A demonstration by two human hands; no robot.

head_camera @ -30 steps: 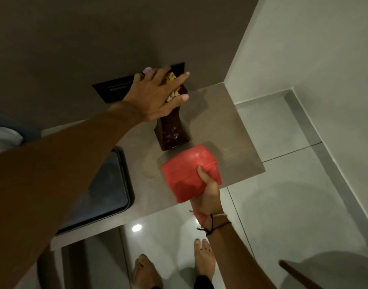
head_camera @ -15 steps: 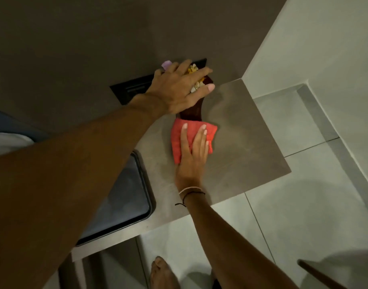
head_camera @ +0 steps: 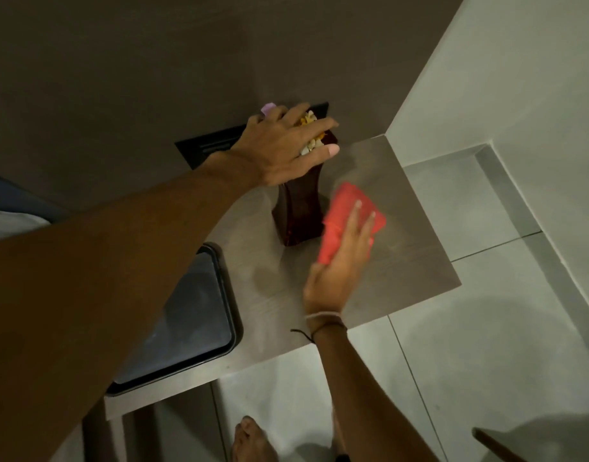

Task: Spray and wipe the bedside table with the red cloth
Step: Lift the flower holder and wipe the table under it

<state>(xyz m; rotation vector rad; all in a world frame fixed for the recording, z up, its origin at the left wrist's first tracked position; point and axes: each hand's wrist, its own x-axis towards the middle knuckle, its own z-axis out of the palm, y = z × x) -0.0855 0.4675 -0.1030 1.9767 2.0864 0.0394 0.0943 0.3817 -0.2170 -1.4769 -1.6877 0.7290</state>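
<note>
The bedside table (head_camera: 399, 258) is a grey-brown slab set in the corner of the wall. A dark red vase (head_camera: 298, 215) with small yellow and white flowers stands on it. My left hand (head_camera: 283, 150) grips the top of the vase from above, and something lilac pokes out behind my fingers. My right hand (head_camera: 339, 261) lies flat on the red cloth (head_camera: 344, 208), pressing it onto the tabletop just right of the vase. No spray bottle is in sight.
A dark rounded tray (head_camera: 200, 328) sits on the left part of the table. A black panel (head_camera: 213, 145) is set in the wall behind the vase. Pale floor tiles (head_camera: 486, 361) lie to the right, my bare feet (head_camera: 253, 441) below, a wooden edge (head_camera: 493, 445) at bottom right.
My right hand has slid the red cloth from in front of the vase to its right side. My left hand keeps its hold on the vase top.
</note>
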